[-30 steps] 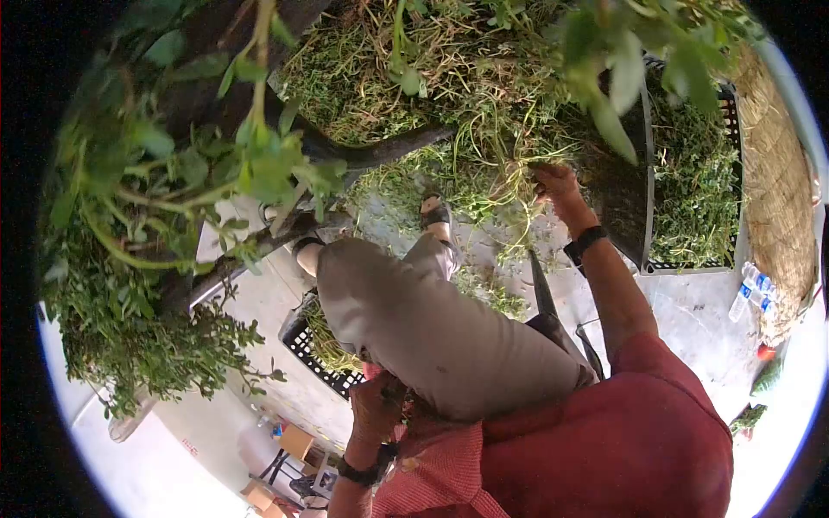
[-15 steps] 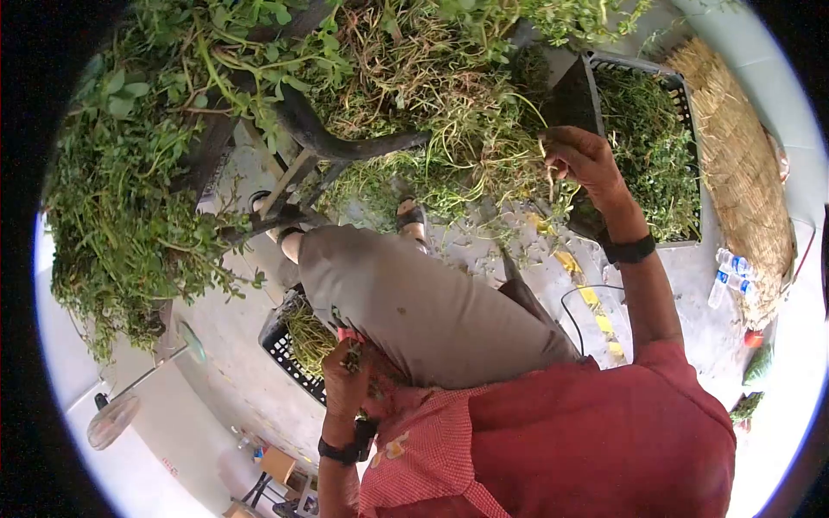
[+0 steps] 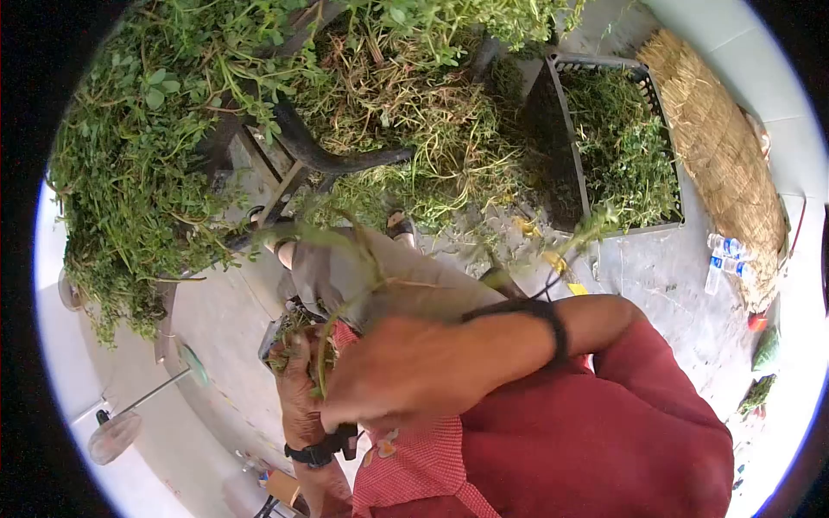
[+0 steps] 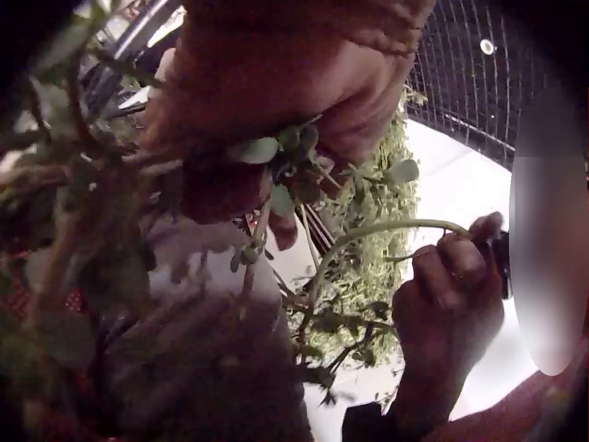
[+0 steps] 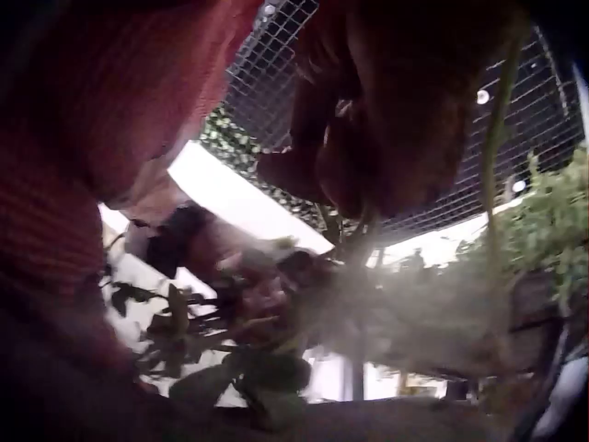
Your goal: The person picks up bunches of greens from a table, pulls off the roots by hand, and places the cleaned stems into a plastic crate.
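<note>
My right hand (image 3: 393, 367), blurred in the head view, is brought across the body close over my left hand (image 3: 298, 388). It pinches a long, bent purslane stem (image 4: 386, 226), which shows clearly in the left wrist view. Small fleshy-leaved purslane sprigs (image 4: 290, 157) stick out of my left hand, whose fingers curl round them above the lap. Seen from the right wrist, my right hand (image 5: 386, 110) is dark, with fingertips together over the leaves near my left hand.
Piled purslane (image 3: 147, 190) covers a stand at the left, with heaped stems (image 3: 406, 95) beyond. A full black crate (image 3: 617, 147) stands right, beside a straw roll (image 3: 717, 155) and water bottles (image 3: 725, 259). Below my left hand sits a smaller crate (image 3: 269, 341).
My right hand has come from the heap beside the crate back across the lap to my left hand, bringing a stem. The left hand stays low at the lap.
</note>
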A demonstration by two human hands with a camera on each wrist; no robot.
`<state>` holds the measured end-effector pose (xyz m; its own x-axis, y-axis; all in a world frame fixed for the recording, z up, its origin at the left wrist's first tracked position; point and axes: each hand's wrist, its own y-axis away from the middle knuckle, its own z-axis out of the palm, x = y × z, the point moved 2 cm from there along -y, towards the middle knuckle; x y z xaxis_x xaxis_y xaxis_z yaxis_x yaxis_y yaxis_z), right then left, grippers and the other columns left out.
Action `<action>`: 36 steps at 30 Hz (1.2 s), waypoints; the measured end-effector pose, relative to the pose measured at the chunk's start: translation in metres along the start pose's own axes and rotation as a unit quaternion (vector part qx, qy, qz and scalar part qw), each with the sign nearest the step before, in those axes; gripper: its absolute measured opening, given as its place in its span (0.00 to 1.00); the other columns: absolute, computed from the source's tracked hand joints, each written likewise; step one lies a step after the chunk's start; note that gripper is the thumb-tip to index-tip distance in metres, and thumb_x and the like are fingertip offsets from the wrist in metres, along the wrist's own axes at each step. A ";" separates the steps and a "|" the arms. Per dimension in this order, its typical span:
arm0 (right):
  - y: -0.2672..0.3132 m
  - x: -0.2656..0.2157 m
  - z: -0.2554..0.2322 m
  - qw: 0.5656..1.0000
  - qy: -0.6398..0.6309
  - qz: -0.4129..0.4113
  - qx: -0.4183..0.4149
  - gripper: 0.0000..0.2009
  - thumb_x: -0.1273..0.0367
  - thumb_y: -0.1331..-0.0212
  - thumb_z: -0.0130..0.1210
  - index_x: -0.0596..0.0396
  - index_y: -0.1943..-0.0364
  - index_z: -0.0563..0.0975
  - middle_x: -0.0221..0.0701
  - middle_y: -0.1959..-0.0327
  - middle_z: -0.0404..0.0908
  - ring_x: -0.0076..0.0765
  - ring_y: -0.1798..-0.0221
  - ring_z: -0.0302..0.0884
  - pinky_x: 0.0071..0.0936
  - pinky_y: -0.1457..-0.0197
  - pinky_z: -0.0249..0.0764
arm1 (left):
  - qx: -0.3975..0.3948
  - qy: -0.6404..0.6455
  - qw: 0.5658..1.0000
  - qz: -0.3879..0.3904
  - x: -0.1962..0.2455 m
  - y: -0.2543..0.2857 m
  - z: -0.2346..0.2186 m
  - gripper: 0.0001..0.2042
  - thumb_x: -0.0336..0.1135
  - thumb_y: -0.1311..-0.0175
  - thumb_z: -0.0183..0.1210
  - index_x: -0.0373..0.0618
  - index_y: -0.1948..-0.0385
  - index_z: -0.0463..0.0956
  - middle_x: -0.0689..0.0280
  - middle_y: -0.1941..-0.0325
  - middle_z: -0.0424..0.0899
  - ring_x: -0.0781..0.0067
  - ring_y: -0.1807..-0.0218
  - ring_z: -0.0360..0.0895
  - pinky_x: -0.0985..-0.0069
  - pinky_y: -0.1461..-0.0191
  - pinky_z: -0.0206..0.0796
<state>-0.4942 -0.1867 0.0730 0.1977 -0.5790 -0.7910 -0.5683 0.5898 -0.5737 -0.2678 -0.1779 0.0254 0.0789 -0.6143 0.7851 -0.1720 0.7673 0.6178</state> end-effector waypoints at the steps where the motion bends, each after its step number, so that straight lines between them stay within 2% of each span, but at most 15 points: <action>1: -0.003 0.002 0.024 0.998 0.006 0.002 -0.065 0.10 0.65 0.53 0.57 0.58 0.71 0.74 0.37 0.79 0.75 0.49 0.71 0.76 0.43 0.67 0.71 | -0.001 -0.004 1.000 -0.001 0.005 0.007 0.000 0.13 0.41 0.40 0.58 0.40 0.63 0.77 0.70 0.77 0.79 0.84 0.79 0.67 0.85 0.75 0.59; 3: 0.005 0.010 0.058 0.989 0.022 0.009 -0.143 0.11 0.66 0.57 0.57 0.59 0.72 0.74 0.41 0.77 0.77 0.50 0.71 0.77 0.44 0.68 0.71 | -0.133 0.045 0.990 -0.029 0.008 0.019 0.002 0.18 0.47 0.40 0.57 0.39 0.61 0.77 0.69 0.72 0.79 0.83 0.76 0.70 0.84 0.73 0.62; 6: 0.005 0.007 0.091 0.964 -0.013 0.006 -0.265 0.08 0.67 0.57 0.53 0.57 0.75 0.79 0.43 0.78 0.76 0.51 0.70 0.78 0.44 0.67 0.72 | -0.090 -0.065 0.994 -0.011 -0.003 0.035 0.017 0.15 0.40 0.43 0.62 0.39 0.60 0.77 0.69 0.70 0.80 0.82 0.72 0.74 0.85 0.69 0.65; 10: 0.003 0.012 0.094 0.965 -0.130 -0.001 -0.228 0.10 0.68 0.57 0.53 0.59 0.73 0.79 0.46 0.76 0.77 0.53 0.69 0.77 0.44 0.64 0.72 | -0.150 -0.221 0.963 -0.039 -0.007 0.033 0.024 0.11 0.28 0.48 0.63 0.40 0.62 0.78 0.69 0.68 0.81 0.78 0.66 0.76 0.79 0.62 0.68; 12: 0.013 0.008 0.082 0.966 -0.054 -0.027 -0.253 0.11 0.68 0.57 0.52 0.62 0.72 0.78 0.48 0.74 0.77 0.53 0.67 0.77 0.43 0.61 0.72 | -0.184 -0.227 0.955 0.043 -0.024 0.029 0.022 0.11 0.26 0.48 0.62 0.39 0.61 0.78 0.68 0.65 0.82 0.77 0.64 0.76 0.78 0.60 0.68; 17: 0.063 0.059 -0.034 0.973 -0.217 0.065 0.033 0.11 0.67 0.41 0.52 0.61 0.60 0.76 0.39 0.61 0.79 0.40 0.56 0.77 0.32 0.55 0.74 | -0.086 -0.360 0.919 0.140 -0.026 0.013 0.012 0.11 0.26 0.48 0.61 0.39 0.62 0.77 0.64 0.68 0.82 0.74 0.65 0.76 0.76 0.61 0.68; 18: 0.100 0.095 -0.053 0.921 -0.298 0.223 0.112 0.11 0.69 0.40 0.50 0.61 0.58 0.76 0.37 0.58 0.79 0.33 0.55 0.77 0.28 0.58 0.76 | -0.033 -0.414 0.899 0.140 -0.021 0.011 0.015 0.10 0.26 0.48 0.61 0.38 0.63 0.77 0.62 0.69 0.82 0.73 0.65 0.76 0.75 0.62 0.68; 19: 0.133 0.132 -0.082 0.910 -0.306 0.208 0.188 0.13 0.68 0.39 0.49 0.62 0.55 0.76 0.37 0.58 0.79 0.32 0.57 0.77 0.26 0.62 0.77 | -0.034 -0.416 0.898 0.138 -0.023 0.005 0.014 0.10 0.26 0.48 0.61 0.38 0.63 0.77 0.62 0.69 0.82 0.73 0.65 0.76 0.75 0.62 0.68; 22: 0.227 0.206 -0.114 0.747 -0.201 0.485 0.408 0.22 0.59 0.40 0.50 0.58 0.46 0.70 0.37 0.50 0.76 0.35 0.53 0.75 0.31 0.59 0.78 | -0.022 -0.318 0.941 0.110 -0.068 -0.023 -0.057 0.08 0.28 0.47 0.60 0.36 0.67 0.76 0.62 0.74 0.80 0.73 0.72 0.72 0.72 0.67 0.65; 25: 0.307 0.274 -0.086 0.659 -0.333 0.491 0.463 0.24 0.59 0.41 0.52 0.57 0.44 0.68 0.32 0.52 0.75 0.31 0.56 0.73 0.30 0.61 0.77 | -0.027 -0.422 0.900 0.107 -0.053 -0.023 -0.032 0.08 0.30 0.46 0.58 0.35 0.68 0.76 0.62 0.76 0.79 0.74 0.74 0.70 0.72 0.68 0.64; 29: 0.324 0.333 -0.038 0.628 -0.299 0.580 0.423 0.25 0.57 0.43 0.54 0.51 0.43 0.68 0.33 0.50 0.73 0.31 0.55 0.73 0.33 0.59 0.76 | -0.040 -0.528 0.840 0.118 -0.052 -0.034 -0.043 0.06 0.28 0.51 0.55 0.35 0.74 0.77 0.59 0.80 0.78 0.75 0.77 0.70 0.72 0.73 0.62; 31: 0.330 0.369 -0.011 0.560 -0.295 0.679 0.371 0.26 0.57 0.47 0.58 0.45 0.43 0.69 0.31 0.46 0.71 0.36 0.49 0.72 0.37 0.54 0.77 | -0.042 -0.484 0.873 0.038 -0.049 -0.032 -0.048 0.07 0.27 0.53 0.54 0.36 0.73 0.78 0.58 0.81 0.79 0.75 0.80 0.72 0.73 0.74 0.64; 33: 0.356 0.417 0.021 0.630 -0.230 0.677 0.304 0.26 0.59 0.47 0.58 0.49 0.43 0.69 0.35 0.45 0.71 0.40 0.47 0.71 0.40 0.53 0.77 | -0.111 -0.638 0.753 0.117 -0.063 -0.035 -0.065 0.08 0.26 0.52 0.54 0.36 0.71 0.79 0.58 0.81 0.80 0.74 0.81 0.75 0.73 0.75 0.66; 35: 0.343 0.433 0.027 0.690 -0.164 0.664 0.236 0.26 0.61 0.46 0.58 0.54 0.44 0.68 0.39 0.44 0.70 0.44 0.45 0.71 0.43 0.52 0.76 | -0.063 -0.584 0.799 0.129 -0.059 -0.030 -0.051 0.09 0.25 0.51 0.53 0.37 0.69 0.80 0.57 0.81 0.81 0.74 0.80 0.76 0.74 0.75 0.67; 36: 0.330 0.431 0.025 0.615 -0.192 0.708 0.289 0.26 0.61 0.46 0.58 0.52 0.43 0.67 0.39 0.43 0.70 0.44 0.44 0.70 0.42 0.53 0.77 | -0.044 -0.528 0.845 0.073 -0.057 -0.028 -0.052 0.09 0.24 0.51 0.54 0.37 0.68 0.80 0.57 0.80 0.81 0.74 0.79 0.76 0.74 0.75 0.66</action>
<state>-0.5765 -0.2272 -0.4624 0.0685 0.8562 -0.5122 -0.0309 0.5149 0.8567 -0.2169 -0.1546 -0.0342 -0.8653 -0.2972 0.4036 -0.0272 0.8318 0.5543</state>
